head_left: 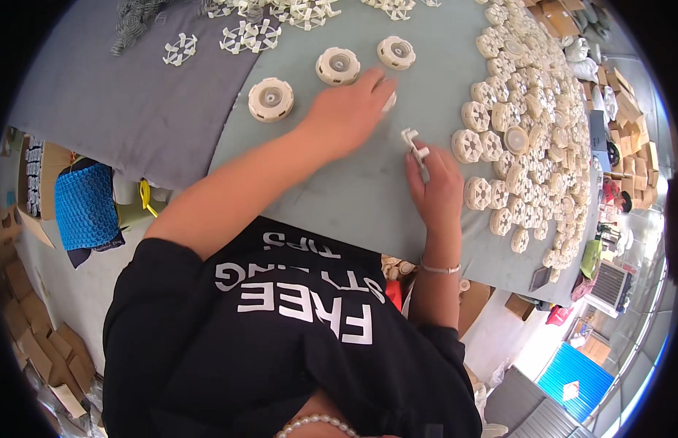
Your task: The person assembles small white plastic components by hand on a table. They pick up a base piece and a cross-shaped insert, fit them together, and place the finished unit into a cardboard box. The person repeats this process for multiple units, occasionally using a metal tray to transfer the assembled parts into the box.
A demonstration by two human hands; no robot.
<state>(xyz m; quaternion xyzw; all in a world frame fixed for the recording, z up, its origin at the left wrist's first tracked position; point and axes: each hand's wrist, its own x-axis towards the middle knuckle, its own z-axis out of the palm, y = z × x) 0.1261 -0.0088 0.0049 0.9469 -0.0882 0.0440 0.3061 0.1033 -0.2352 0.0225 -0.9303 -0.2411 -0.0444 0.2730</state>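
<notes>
My left hand (350, 109) lies palm down on the grey-green table cover (339, 197), reaching toward the cream wheels. Its fingertips cover a small white plastic piece (389, 102), and the grip on it is hidden. My right hand (435, 186) rests on the cover closer to me and pinches a small white plastic clip (413, 144) between thumb and fingers. Three round cream wheels stand just beyond my left hand: one at the left (271, 98), one in the middle (337, 66), one at the right (396, 52).
A big heap of cream hexagonal and round parts (525, 124) fills the table's right side. White spoked pieces (249, 35) lie at the far edge on a darker grey cloth (127, 109). A blue mesh item (85, 206) and cardboard boxes (32, 343) sit off the table's left.
</notes>
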